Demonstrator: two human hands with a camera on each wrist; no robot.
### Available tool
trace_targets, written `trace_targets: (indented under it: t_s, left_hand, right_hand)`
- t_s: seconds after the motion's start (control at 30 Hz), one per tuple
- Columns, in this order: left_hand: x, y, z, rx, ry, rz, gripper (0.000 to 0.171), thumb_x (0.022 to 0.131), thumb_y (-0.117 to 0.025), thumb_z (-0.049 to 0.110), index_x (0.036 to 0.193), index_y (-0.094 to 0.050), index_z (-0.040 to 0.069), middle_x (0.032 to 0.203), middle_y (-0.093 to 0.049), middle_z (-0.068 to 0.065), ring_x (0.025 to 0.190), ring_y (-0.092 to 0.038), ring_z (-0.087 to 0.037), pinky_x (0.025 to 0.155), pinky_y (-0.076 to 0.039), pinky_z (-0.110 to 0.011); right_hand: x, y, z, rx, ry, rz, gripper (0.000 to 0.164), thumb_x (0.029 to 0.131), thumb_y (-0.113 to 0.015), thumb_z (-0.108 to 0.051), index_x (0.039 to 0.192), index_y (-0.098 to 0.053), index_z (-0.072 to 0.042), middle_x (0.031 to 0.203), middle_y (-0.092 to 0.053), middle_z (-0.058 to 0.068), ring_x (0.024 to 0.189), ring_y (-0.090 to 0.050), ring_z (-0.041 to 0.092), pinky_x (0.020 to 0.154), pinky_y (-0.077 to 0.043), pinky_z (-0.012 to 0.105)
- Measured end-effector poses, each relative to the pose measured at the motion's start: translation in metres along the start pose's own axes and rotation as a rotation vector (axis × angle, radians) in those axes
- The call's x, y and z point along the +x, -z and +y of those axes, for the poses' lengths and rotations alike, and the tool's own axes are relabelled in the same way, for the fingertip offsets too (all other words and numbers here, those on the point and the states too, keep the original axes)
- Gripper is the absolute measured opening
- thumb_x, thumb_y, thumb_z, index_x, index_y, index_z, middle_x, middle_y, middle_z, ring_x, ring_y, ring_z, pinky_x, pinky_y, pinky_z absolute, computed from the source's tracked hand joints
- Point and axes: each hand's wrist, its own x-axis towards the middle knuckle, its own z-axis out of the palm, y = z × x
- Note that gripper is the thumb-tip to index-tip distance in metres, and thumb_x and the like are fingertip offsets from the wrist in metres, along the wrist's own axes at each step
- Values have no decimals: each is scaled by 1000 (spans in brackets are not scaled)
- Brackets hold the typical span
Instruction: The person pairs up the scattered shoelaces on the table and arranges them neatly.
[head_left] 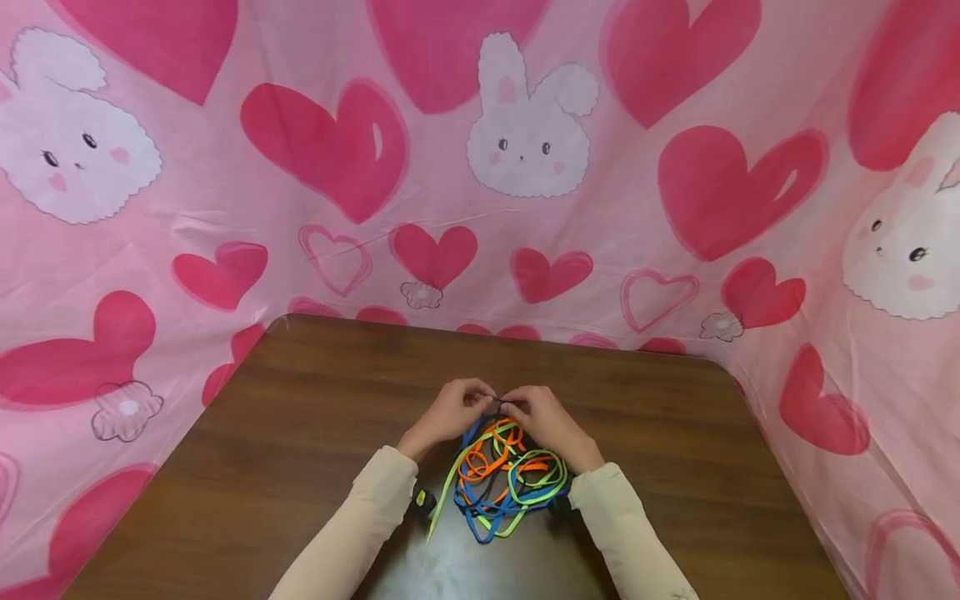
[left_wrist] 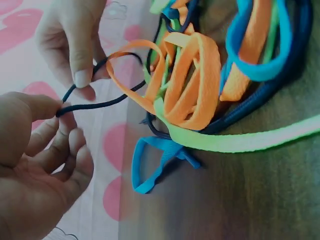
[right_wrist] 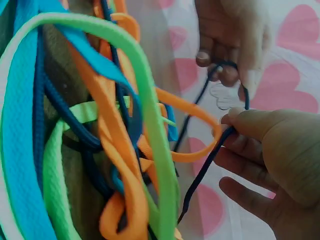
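A tangle of flat laces (head_left: 506, 479) in orange, neon green and blue lies on the brown table (head_left: 300, 433) between my forearms. At its far end a thin dark navy cord (head_left: 498, 402) runs out of the pile. My left hand (head_left: 480, 396) pinches it between thumb and fingers, and my right hand (head_left: 517, 404) pinches it just beside. In the left wrist view the left hand (left_wrist: 57, 112) holds the navy cord (left_wrist: 107, 103) near its end and the right hand (left_wrist: 85, 82) grips a loop of it. In the right wrist view the right hand (right_wrist: 227, 125) and left hand (right_wrist: 220, 67) hold the same cord (right_wrist: 200, 167).
A pink cloth (head_left: 525, 250) printed with hearts and white bunnies hangs close behind and at both sides of the table. An orange lace (left_wrist: 197, 80), a neon green lace (left_wrist: 240, 142) and a blue loop (left_wrist: 150, 170) lie beside the cord. Bare wood shows left and right of the pile.
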Motion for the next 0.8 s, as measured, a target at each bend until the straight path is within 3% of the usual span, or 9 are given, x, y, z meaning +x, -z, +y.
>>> trace_targets:
  t_s: [0.17, 0.5, 0.63, 0.8]
  left_hand:
    - [-7, 4, 2, -53, -2, -31, 17, 100, -65, 12, 110, -73, 1, 99, -73, -13, 84, -66, -21, 77, -55, -28]
    - [-11, 12, 3, -115, -42, -166, 26, 102, -63, 18, 111, -74, -4, 105, -71, -21, 94, -67, -36, 86, -55, -27]
    - [-13, 17, 8, -128, -53, -173, 21, 102, -64, 18, 106, -75, 1, 99, -71, -15, 89, -65, -34, 82, -55, -26]
    - [-16, 22, 10, -113, -53, -166, 14, 101, -65, 18, 103, -76, 9, 92, -70, -1, 78, -60, -17, 75, -53, -26]
  right_hand:
    - [-6, 8, 1, 71, 11, 58, 13, 97, -69, -9, 106, -77, -5, 101, -76, 6, 88, -69, 15, 81, -58, 35]
    - [-21, 29, 3, 135, -18, 135, 14, 96, -71, -12, 107, -78, -8, 99, -77, 3, 84, -70, 13, 77, -58, 32]
    - [-26, 36, 7, 136, -29, 173, 11, 94, -73, -10, 103, -79, -12, 93, -77, 0, 81, -70, 12, 76, -58, 33]
    - [-33, 42, 13, 129, -44, 202, 8, 92, -75, -8, 99, -78, -10, 90, -77, 3, 78, -69, 11, 74, -58, 30]
